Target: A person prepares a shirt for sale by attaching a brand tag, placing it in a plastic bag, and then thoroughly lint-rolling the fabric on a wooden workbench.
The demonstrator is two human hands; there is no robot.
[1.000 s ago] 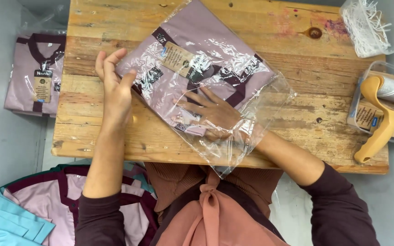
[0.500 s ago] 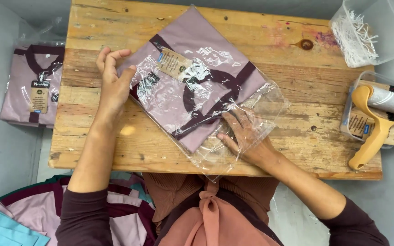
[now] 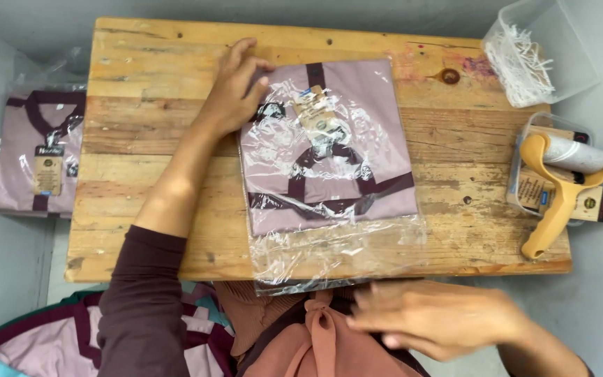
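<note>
On the wooden desk (image 3: 148, 139), my left hand (image 3: 235, 87) presses flat on the far-left corner of a folded mauve shirt in a clear plastic bag (image 3: 329, 167); my right hand (image 3: 434, 318), loosely open and empty, hovers near the bag's near edge.

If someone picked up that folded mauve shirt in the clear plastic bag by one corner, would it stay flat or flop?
The folded mauve shirt in the clear plastic bag would probably sag: it is soft cloth with no visible stiffener. The glossy, crinkled film looks slippery, so it may slide on the wooden table. The empty bag end overhanging the table edge would likely droop. The left hand rests on one top corner.
</note>
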